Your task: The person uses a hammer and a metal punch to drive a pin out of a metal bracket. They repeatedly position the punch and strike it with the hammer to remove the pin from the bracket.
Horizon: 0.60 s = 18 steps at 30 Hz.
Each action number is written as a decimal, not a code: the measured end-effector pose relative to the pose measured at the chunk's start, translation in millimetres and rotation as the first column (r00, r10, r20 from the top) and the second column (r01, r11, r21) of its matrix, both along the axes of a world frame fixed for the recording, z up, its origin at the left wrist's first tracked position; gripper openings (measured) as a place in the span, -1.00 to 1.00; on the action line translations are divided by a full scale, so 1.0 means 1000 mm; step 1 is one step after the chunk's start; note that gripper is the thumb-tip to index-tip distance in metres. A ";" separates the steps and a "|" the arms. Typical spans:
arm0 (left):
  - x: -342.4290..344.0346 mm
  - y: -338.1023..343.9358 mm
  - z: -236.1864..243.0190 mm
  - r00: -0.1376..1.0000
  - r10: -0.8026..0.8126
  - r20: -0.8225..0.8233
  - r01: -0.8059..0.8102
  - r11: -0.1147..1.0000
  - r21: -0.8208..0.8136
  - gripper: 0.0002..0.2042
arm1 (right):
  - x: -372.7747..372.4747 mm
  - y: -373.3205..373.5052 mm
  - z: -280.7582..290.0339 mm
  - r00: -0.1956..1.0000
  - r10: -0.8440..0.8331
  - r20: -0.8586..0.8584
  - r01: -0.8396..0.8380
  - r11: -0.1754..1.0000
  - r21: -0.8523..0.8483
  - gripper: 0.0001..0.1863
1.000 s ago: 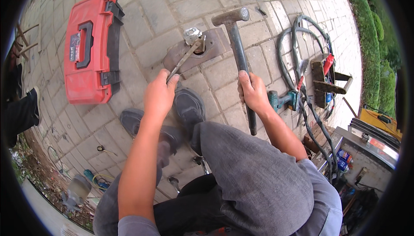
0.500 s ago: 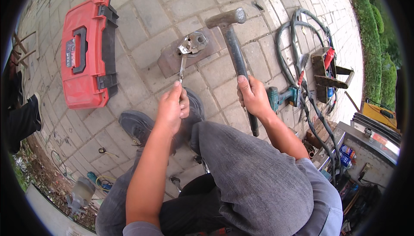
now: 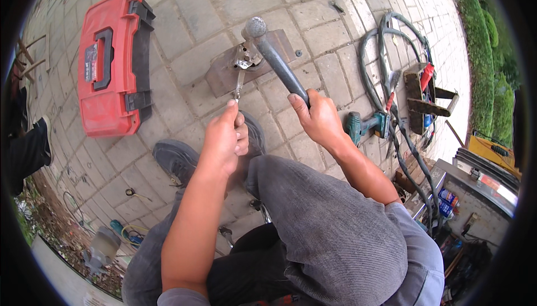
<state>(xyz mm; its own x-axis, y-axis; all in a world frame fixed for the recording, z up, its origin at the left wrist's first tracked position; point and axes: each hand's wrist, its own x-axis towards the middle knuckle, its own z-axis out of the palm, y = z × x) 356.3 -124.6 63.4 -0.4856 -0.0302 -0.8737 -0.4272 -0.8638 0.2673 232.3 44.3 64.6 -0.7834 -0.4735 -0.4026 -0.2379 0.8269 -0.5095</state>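
My left hand (image 3: 225, 139) is closed round the end of a slim silver wrench-like tool (image 3: 239, 86). The tool's far end meets a small shiny metal part (image 3: 244, 57) lying on a flat rusty steel block (image 3: 221, 76) on the paving. My right hand (image 3: 318, 117) grips a hammer (image 3: 281, 65) by its dark handle. The rounded grey hammer head is over the metal part's far side and hides some of it. Whether the two touch I cannot tell.
To the left lies a red and black toolbox (image 3: 109, 65). On the right are a teal cordless power tool (image 3: 366, 125), a looped dark cable (image 3: 363, 63) and an open tool carrier (image 3: 415, 91). My shoes (image 3: 176, 158) stand close to the block. Another person's leg (image 3: 33, 152) shows at far left.
The hammer head has swung down and left over the metal part. My right hand has tilted forward with it, while my left hand and the silver tool stay nearly in place.
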 end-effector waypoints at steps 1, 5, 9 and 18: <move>0.000 0.000 0.001 1.000 0.003 0.003 -0.003 1.000 -0.003 -0.63 | 0.000 -0.001 0.005 1.000 -0.002 0.004 0.002 1.000 -0.007 -0.45; 0.000 -0.003 0.001 1.000 0.002 -0.008 -0.002 1.000 0.025 -0.63 | 0.005 0.002 -0.001 0.998 0.039 -0.048 -0.040 0.999 -0.012 -0.45; 0.002 -0.005 -0.002 1.000 0.007 -0.014 -0.006 0.998 0.057 -0.62 | 0.002 -0.001 -0.003 0.995 0.060 -0.074 -0.056 0.996 0.066 -0.45; 0.001 -0.002 -0.008 0.996 -0.091 0.010 0.091 0.991 -0.100 -0.58 | 0.001 0.003 -0.001 0.998 0.050 -0.032 -0.048 0.997 0.058 -0.44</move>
